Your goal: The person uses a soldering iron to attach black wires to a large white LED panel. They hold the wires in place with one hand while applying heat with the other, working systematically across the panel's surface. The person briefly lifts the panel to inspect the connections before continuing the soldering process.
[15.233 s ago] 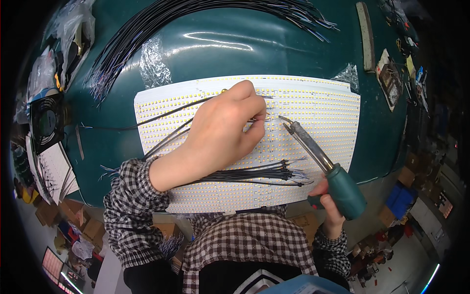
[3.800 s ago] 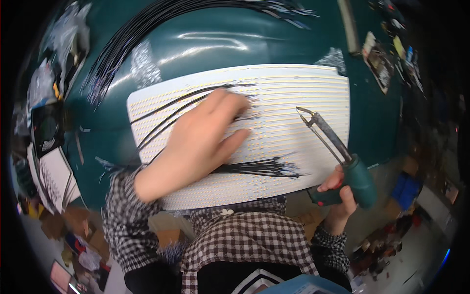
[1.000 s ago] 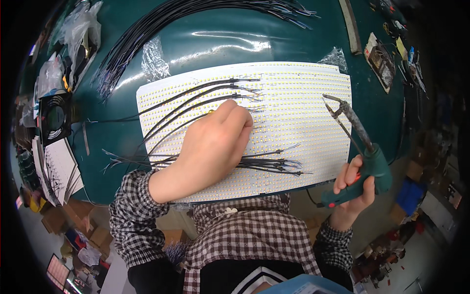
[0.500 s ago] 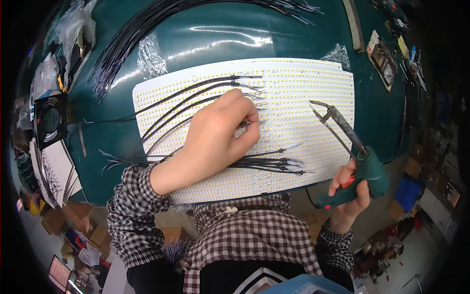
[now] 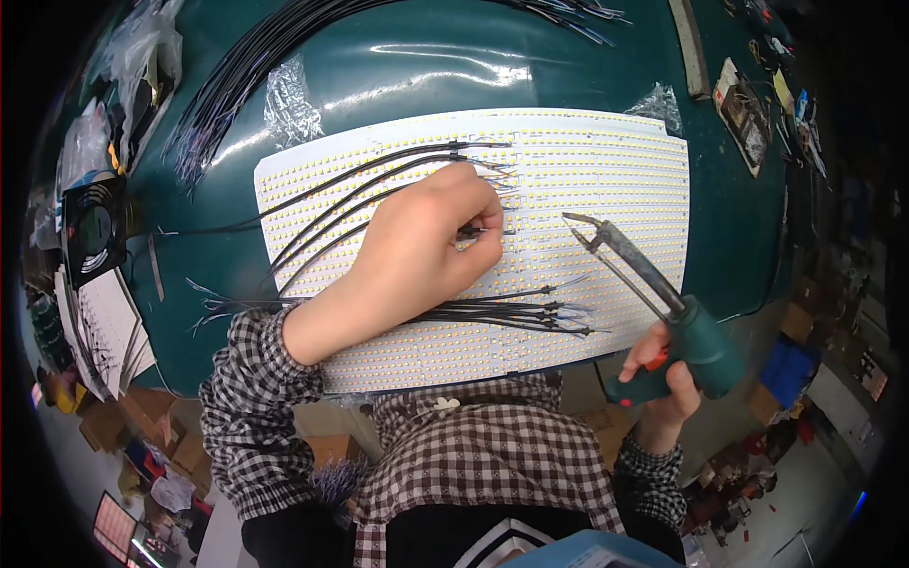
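Observation:
A white board (image 5: pixel 615 180) covered in rows of small yellow LEDs lies in front of me. My left hand (image 5: pixel 407 237) rests over its middle, thumb and forefinger pinched on a black cable (image 5: pixel 469 232) whose end points right; my fingers hide most of it. Beyond that hand, several black cables (image 5: pixel 379 156) run from the left, their thin wire ends near the board's centre line. My right hand (image 5: pixel 666 417) grips a green soldering gun (image 5: pixel 712 350) by its handle, a finger at the red trigger. The gun's metal tip hangs over the board's right half, apart from my left hand.
A bunch of loose black cables (image 5: pixel 511 315) lies on the near part of the board. A larger cable bundle (image 5: pixel 256 66) curves along the far side of the green table (image 5: pixel 379 85). A small black fan (image 5: pixel 95 227) stands left; a dirty pad (image 5: pixel 740 118) lies far right.
The soldering gun has moved left over the board, its tip now closer to my left hand. My left hand has shifted very slightly, still pinching the cable.

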### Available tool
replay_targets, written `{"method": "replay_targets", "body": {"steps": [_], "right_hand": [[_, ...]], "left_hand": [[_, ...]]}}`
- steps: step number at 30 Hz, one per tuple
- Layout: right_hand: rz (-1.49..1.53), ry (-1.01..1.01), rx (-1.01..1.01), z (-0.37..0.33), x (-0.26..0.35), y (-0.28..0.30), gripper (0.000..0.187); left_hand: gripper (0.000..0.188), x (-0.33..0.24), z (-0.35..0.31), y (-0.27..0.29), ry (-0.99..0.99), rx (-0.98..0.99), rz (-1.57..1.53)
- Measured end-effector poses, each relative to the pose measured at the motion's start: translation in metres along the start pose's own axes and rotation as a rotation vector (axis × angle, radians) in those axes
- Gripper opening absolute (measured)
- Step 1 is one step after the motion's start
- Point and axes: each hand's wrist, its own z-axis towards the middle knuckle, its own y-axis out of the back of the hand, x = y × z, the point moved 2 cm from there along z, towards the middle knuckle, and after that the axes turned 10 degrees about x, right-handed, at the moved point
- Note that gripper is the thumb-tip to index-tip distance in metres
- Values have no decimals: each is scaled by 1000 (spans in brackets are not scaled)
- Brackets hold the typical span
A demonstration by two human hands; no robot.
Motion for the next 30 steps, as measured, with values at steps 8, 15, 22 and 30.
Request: {"method": "replay_targets", "body": {"steps": [8, 15, 22, 30], "right_hand": [[-221, -108, -69, -13, -2, -15, 63], [-341, -149, -57, -11, -4, -13, 46], [-442, -177, -37, -10, -6, -15, 42], [-621, -75, 64, -6, -10, -10, 38]], "left_hand": [[8, 1, 0, 1, -25, 25, 32], [10, 1, 0, 1, -35, 25, 47], [10, 2, 0, 0, -42, 26, 31], [9, 2, 0, 1, -41, 23, 37]]}}
